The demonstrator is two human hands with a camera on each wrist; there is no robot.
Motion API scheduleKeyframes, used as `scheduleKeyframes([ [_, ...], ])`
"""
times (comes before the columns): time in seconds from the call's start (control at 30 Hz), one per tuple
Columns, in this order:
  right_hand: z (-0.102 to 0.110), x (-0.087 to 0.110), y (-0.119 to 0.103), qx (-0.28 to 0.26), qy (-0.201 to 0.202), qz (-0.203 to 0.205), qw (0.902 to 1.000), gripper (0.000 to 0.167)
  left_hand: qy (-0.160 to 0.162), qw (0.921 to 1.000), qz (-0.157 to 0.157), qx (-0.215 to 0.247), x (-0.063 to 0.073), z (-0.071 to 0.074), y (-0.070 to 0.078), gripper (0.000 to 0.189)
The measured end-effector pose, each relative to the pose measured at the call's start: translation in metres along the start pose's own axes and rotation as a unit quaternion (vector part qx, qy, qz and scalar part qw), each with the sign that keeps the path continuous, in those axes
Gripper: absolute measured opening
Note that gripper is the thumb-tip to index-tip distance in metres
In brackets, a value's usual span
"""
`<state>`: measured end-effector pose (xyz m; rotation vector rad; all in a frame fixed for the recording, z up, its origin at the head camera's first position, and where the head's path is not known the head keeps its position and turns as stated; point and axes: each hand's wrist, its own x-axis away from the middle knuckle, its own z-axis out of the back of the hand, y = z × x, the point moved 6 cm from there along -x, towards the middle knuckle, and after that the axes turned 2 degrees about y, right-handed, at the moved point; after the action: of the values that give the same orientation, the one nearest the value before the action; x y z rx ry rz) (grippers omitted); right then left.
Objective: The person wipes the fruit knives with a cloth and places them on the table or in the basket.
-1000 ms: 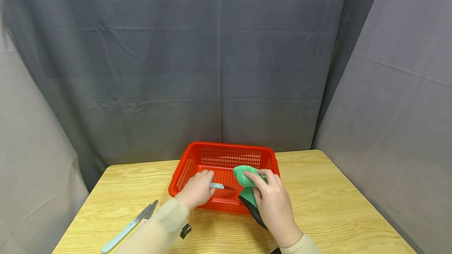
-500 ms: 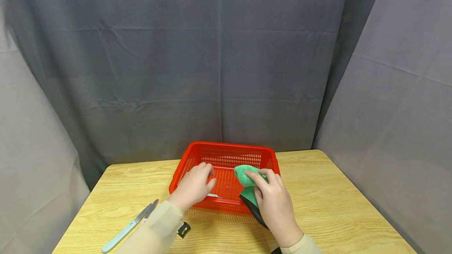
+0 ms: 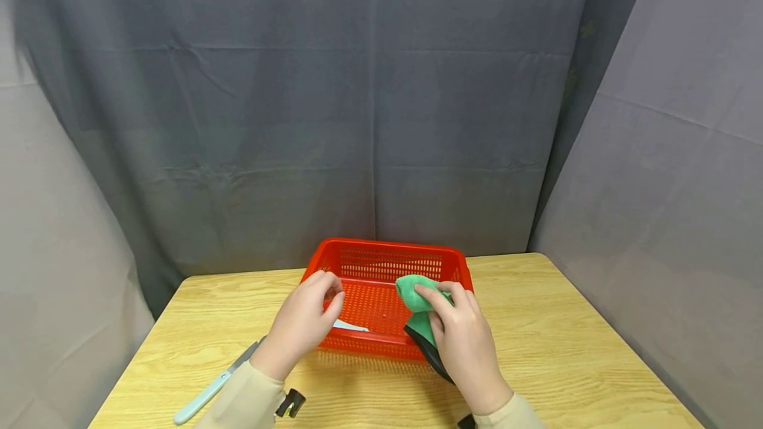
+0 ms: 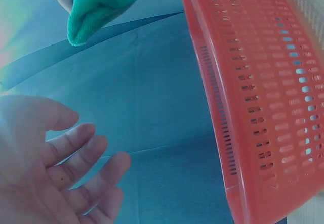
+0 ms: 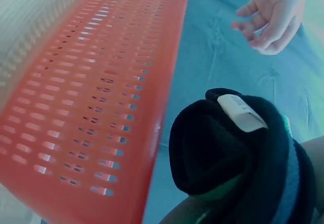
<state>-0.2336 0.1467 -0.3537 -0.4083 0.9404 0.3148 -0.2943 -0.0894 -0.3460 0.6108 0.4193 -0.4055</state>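
Observation:
My left hand [image 3: 303,316] hovers over the near left rim of the red basket [image 3: 381,345]. Its fingers are loosely curled, and the left wrist view shows nothing in them. Inside the basket, near its front wall, lies a small knife [image 3: 350,326], partly hidden by that hand. With thumb and fingers my right hand [image 3: 467,343] grips a bunched green cloth [image 3: 417,293] over the right part of the basket. Black edging and a white label [image 5: 242,114] show on this cloth in the right wrist view.
A knife with a pale blue handle [image 3: 203,397] lies on the wooden table [image 3: 566,349] left of the basket, its blade tip near my left forearm. Grey curtains [image 3: 286,118] stand behind and at both sides of the table.
My left hand has let go of the small knife inside the basket, then drawn back to the left and opened. The right hand with the green cloth has barely moved.

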Motion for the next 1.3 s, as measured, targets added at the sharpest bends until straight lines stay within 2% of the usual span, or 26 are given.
scheduleKeyframes([
  [0.13,0.002,-0.005,-0.001,-0.006,0.004,0.005,1.0,0.055,0.028,0.9996,-0.006,0.003,0.009,0.009,0.003,0.009],
  [0.3,0.004,-0.006,-0.004,-0.012,0.002,0.005,0.9999,0.054,0.056,0.9984,0.004,0.004,0.024,0.022,0.0,0.012],
  [0.47,0.008,-0.002,-0.006,-0.019,0.015,0.017,0.9996,0.056,0.071,0.9971,0.022,-0.019,0.041,0.027,-0.019,0.015],
  [0.6,0.01,0.001,-0.007,-0.023,0.02,0.031,0.9991,0.057,0.067,0.9957,0.048,-0.043,0.054,0.027,-0.04,0.016],
  [0.7,0.011,0.003,-0.007,-0.021,0.02,0.037,0.9989,0.058,0.038,0.9948,0.08,-0.05,0.062,0.025,-0.057,0.013],
  [0.83,0.012,0.005,-0.006,-0.018,0.022,0.04,0.9988,0.059,-0.03,0.9876,0.138,-0.068,0.075,0.019,-0.083,0.011],
  [1.0,0.014,0.007,-0.004,-0.019,0.022,0.041,0.9987,0.06,-0.111,0.9677,0.197,-0.111,0.093,0.01,-0.117,0.021],
  [1.17,0.014,0.008,-0.003,-0.017,0.018,0.04,0.9989,0.06,-0.167,0.9482,0.222,-0.154,0.111,0.002,-0.145,0.042],
  [1.3,0.015,0.008,-0.003,-0.016,0.017,0.04,0.9989,0.06,-0.203,0.9335,0.24,-0.171,0.12,-0.004,-0.159,0.056],
])
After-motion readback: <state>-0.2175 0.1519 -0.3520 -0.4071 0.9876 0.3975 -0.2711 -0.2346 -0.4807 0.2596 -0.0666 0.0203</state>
